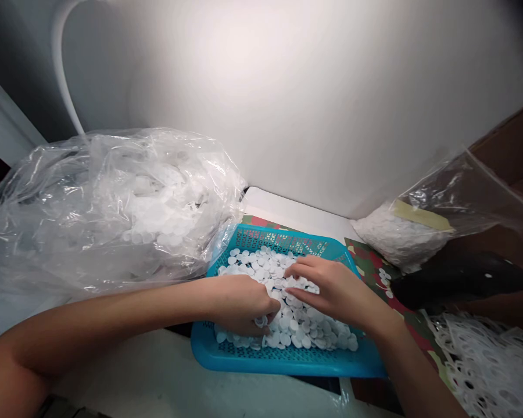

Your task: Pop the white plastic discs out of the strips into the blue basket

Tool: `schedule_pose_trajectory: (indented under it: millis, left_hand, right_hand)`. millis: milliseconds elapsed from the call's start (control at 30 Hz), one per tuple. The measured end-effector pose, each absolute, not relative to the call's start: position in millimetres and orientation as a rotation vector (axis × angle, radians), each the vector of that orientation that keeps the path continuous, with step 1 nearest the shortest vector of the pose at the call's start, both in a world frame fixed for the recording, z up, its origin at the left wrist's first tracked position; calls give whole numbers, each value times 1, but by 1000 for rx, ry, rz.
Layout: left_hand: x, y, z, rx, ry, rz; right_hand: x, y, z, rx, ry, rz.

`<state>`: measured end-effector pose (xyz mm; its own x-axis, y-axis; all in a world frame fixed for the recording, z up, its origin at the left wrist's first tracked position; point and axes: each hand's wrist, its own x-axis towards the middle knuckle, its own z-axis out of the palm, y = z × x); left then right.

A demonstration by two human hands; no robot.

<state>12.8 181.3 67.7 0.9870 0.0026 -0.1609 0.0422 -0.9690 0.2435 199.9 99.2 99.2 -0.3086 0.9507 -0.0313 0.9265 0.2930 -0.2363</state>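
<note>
A blue plastic basket (pixel 261 364) holds a layer of small white round discs (pixel 303 330). My left hand (pixel 242 302) is curled closed over the discs at the basket's left side, with a few white discs showing between its fingers. Over the middle and right of the same layer is my right hand (pixel 326 284), palm down. Its fingers are bent and apart from the thumb, the tips touching or just above the discs. Nothing shows in its grasp.
A large clear plastic bag (pixel 78 215) with white pieces lies on the left. At the right stand another bag of white material (pixel 392 235), a dark object (pixel 457 281) and a heap of white ring-like scraps (pixel 488 366). A pale wall (pixel 265 104) rises behind.
</note>
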Motion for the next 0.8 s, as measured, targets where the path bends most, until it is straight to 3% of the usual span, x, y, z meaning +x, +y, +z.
schedule_pose_trajectory:
  millis: [200,433,600,800]
  left_hand:
    - [13,181,68,2910,28,-241]
    - [14,180,69,2934,17,-256]
    - [15,180,69,2959,10,-279]
    - [14,181,68,2942,-8,-242]
  right_hand:
    - [201,95,93,-1720,-2475,773]
    - [200,94,90,-1697,-2528,1005]
    - [200,92,89,-1679,-2585,964]
    - [207,94,86,-2029,-2442,588]
